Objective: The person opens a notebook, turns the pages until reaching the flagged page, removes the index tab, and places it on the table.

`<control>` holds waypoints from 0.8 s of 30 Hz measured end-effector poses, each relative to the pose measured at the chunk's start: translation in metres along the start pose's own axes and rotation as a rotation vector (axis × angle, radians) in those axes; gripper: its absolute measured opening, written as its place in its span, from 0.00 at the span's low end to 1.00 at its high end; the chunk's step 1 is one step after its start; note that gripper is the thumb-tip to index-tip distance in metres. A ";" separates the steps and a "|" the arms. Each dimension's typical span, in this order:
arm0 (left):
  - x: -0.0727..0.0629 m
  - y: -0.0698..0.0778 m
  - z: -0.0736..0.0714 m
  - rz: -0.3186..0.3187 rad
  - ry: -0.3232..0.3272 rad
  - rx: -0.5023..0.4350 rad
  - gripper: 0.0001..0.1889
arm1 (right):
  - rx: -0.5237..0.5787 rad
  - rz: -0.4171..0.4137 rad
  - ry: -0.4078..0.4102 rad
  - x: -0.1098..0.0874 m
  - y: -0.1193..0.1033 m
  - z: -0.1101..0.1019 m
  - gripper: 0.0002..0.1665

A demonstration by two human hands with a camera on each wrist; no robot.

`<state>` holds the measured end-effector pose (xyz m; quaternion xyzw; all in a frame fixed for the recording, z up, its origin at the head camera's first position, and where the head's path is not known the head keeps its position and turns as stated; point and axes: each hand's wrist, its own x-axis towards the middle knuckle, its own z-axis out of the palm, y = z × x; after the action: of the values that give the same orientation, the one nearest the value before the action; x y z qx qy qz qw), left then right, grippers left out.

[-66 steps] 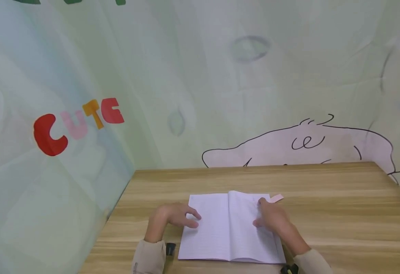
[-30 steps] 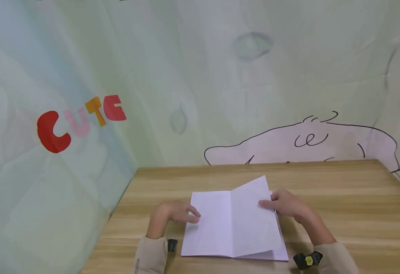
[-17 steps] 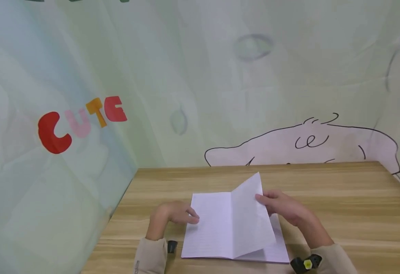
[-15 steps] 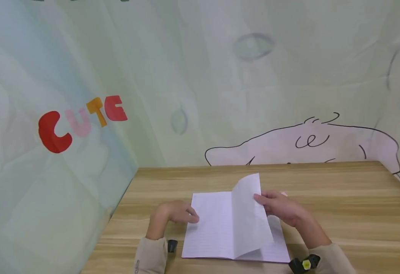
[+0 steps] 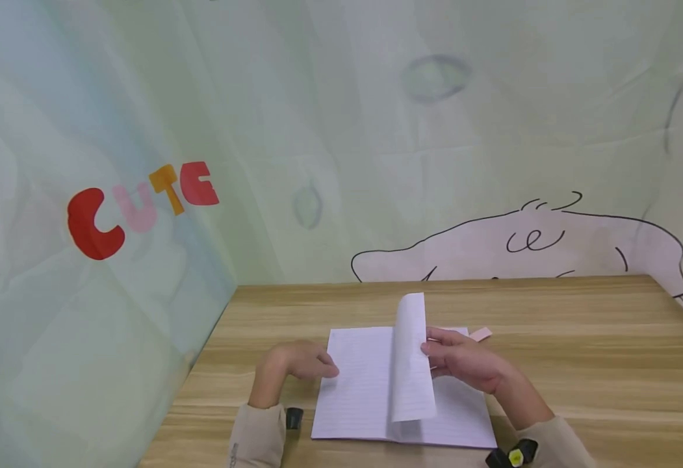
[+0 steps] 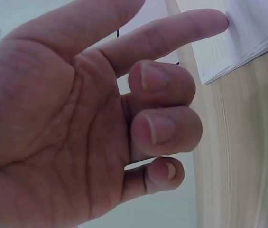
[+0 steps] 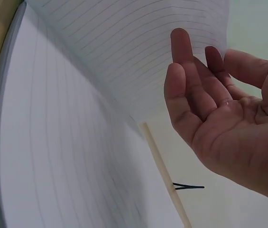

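Observation:
An open notebook point(image 5: 355, 390) with lined white pages lies on the wooden table point(image 5: 581, 364). One page point(image 5: 412, 370) stands raised near the spine and curves toward the left. My right hand point(image 5: 470, 363) pinches that page's outer edge between thumb and fingers. Seen from the right wrist, the raised page point(image 7: 124, 47) arches above the lined page under it. My left hand point(image 5: 303, 361) rests at the notebook's left edge. In the left wrist view, its index finger point(image 6: 181, 31) reaches out and touches the paper, while the other fingers bend loosely around nothing.
A small pink strip point(image 5: 481, 334) sticks out past the notebook's upper right corner. Behind the table hangs a pale printed cloth point(image 5: 329, 130) with coloured letters and a line-drawn cartoon figure. Dark straps with wrist devices point(image 5: 515, 457) show near the sleeves.
My right hand has lifted the page from the right side and drawn it leftward, so it now stands nearly upright. The left hand has stayed at the left edge.

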<state>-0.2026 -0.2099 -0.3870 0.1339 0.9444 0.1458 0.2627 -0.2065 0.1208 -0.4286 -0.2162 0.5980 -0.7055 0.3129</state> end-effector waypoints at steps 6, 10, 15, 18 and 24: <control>-0.003 0.001 -0.003 0.065 0.034 0.001 0.15 | -0.007 0.023 0.000 0.003 0.003 0.004 0.34; -0.002 0.000 -0.006 0.158 0.076 -0.018 0.15 | -0.007 0.056 -0.012 0.004 0.004 0.007 0.33; -0.001 -0.001 -0.008 0.277 0.173 -0.050 0.20 | -0.016 0.067 -0.027 0.006 0.005 0.012 0.33; 0.000 0.001 -0.009 0.306 0.209 -0.067 0.23 | -0.022 0.078 -0.028 0.006 0.006 0.014 0.35; 0.003 0.002 -0.010 0.317 0.256 -0.116 0.36 | -0.073 0.100 -0.092 0.007 0.009 0.017 0.37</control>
<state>-0.2104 -0.2096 -0.3793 0.2459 0.9272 0.2551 0.1217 -0.1983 0.1029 -0.4351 -0.2297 0.6182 -0.6562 0.3668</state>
